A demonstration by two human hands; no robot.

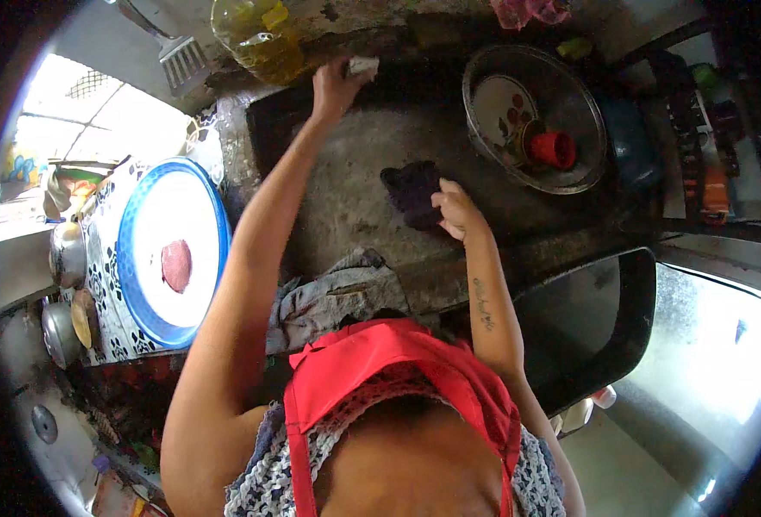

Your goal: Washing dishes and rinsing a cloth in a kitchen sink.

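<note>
My left hand (334,87) is raised at the far edge of the grey stone worktop (348,181), its fingers closed around a small whitish block (362,65). What that block is made of, I cannot tell. A yellowish plastic container (258,48) stands just left of this hand. Nearer to me, my right hand (459,210) pinches the edge of a dark, crumpled cloth (413,194) that lies on the worktop. Beyond the right hand, a round metal basin (535,184) holds a plate (493,106) with a fruit print and a red cup (552,150).
A grey rag (342,294) lies along the front edge. At left, a blue-rimmed basin (128,284) contains a pinkish mesh-like item (176,266) on a patterned cloth. A slotted turner (183,58) is at upper left. A large black tub (639,323) stands at right.
</note>
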